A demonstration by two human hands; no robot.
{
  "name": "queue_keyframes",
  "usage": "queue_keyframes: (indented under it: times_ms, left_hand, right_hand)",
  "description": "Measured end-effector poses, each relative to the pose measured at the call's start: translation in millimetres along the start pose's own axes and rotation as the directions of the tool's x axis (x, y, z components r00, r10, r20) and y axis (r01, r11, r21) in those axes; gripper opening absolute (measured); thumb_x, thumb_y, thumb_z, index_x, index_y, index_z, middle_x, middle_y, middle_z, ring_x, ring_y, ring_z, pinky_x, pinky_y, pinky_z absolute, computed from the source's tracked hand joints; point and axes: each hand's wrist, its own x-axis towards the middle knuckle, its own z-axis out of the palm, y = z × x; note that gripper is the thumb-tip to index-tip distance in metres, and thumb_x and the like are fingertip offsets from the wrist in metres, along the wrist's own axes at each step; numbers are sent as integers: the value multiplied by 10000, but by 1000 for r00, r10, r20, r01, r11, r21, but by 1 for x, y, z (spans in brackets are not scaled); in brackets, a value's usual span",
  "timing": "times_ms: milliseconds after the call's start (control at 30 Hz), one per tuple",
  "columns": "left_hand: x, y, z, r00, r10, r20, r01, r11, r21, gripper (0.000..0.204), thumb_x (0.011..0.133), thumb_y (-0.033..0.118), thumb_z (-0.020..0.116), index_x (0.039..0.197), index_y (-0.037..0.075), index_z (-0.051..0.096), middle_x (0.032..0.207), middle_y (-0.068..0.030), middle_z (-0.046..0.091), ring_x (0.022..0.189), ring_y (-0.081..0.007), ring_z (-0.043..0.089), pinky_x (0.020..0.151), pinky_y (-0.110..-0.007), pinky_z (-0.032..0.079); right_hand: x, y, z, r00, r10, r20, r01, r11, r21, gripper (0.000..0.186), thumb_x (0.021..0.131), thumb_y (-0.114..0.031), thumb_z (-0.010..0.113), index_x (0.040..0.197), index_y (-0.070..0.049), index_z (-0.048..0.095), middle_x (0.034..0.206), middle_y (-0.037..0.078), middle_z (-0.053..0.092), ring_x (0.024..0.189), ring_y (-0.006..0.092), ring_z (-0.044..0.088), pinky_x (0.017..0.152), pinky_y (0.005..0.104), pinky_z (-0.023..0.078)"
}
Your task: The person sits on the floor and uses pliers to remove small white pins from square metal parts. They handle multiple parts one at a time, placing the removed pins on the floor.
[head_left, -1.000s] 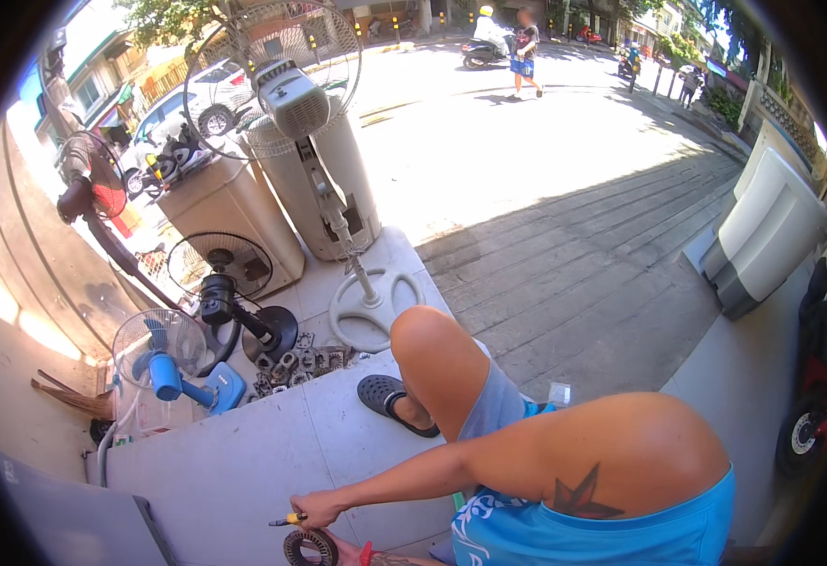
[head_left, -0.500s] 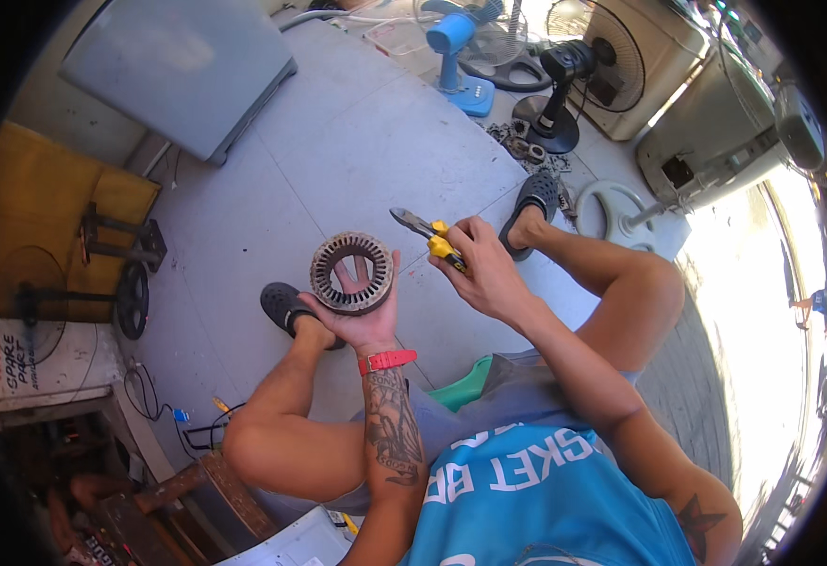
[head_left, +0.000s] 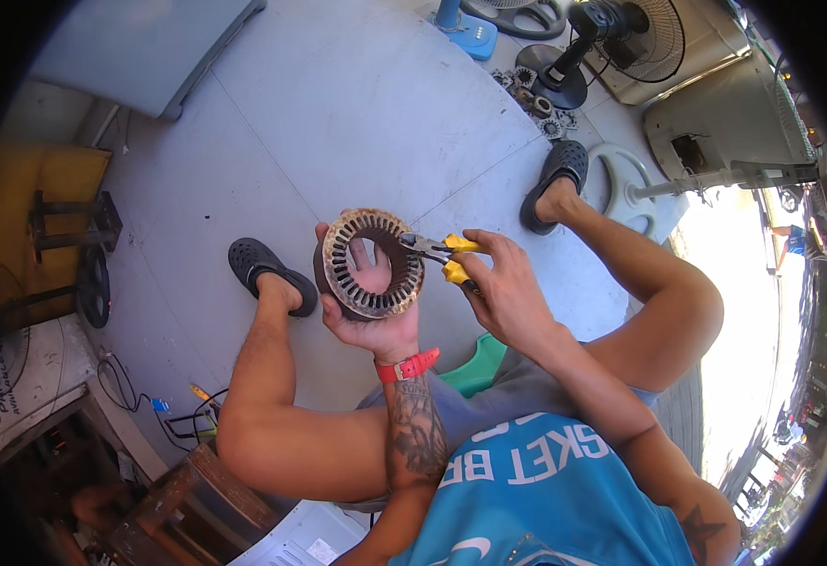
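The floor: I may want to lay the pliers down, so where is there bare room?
A wide patch of floor lies beyond the ring, bordered by the grey box, left clog, right clog and metal parts. It is crowded past the right clog, where the metal parts, black fan and pale wheel-shaped base cluster.

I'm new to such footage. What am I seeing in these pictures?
No robot here: these are a person's two bare hands, filmed by a wide fisheye camera worn on the head, looking down, so straight edges curve. The left hand holds a slotted ring. The right hand holds yellow-handled pliers, their jaws at the ring's right edge; whether they grip anything is too small to tell. Below is a pale floor, where the person's dark clogs rest. Toward the top right are a black fan and small metal parts.
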Motion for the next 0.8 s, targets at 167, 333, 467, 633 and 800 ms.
queue_keyframes:
  times_ms: [167,333,467,633,800]
  left_hand:
    - [2,1,4,1000,11,-7,-11,998,67,1003,768,624,733,1615,257,340,1541,-60,408,1437,-381,392,1074,-799,339]
    - [3,-4,1,1000,15,12,-17,982,189,1013,762,602,737,1618,245,328,1528,-60,416,1426,-365,403,1059,-793,371]
    - [5,-8,-3,999,10,30,-16,981,195,978,777,559,716,1614,230,333,1524,-58,415,1411,-342,414,1060,-779,388]
    - [3,-11,-7,998,-11,-60,25,972,235,901,823,529,662,1602,197,356,1520,-67,438,1371,-315,457,1047,-728,440]
    - [2,-14,-5,994,1,-107,27,964,263,831,857,506,623,1581,165,397,1435,-83,531,1293,-297,541,1030,-682,480]
  right_hand:
    - [1,-5,-6,998,38,43,-38,999,1,374,858,-82,763,1204,-37,630,1336,204,564,1239,393,543,1040,485,442]
    - [-1,-5,0,989,106,106,-109,994,19,322,903,-162,752,1170,-24,635,1214,202,595,1080,377,587,921,463,488]
    - [-1,-8,6,958,222,182,-252,954,162,309,965,-233,700,1182,-30,617,1169,205,598,1061,382,606,864,459,527]
    - [-3,-7,15,921,298,250,-363,890,277,328,999,-267,674,1184,-5,603,1138,225,589,1013,410,612,819,474,534]
    - [-8,-2,27,899,337,279,-428,810,400,316,1004,-272,675,1158,-5,605,1072,222,572,939,386,600,789,449,503]
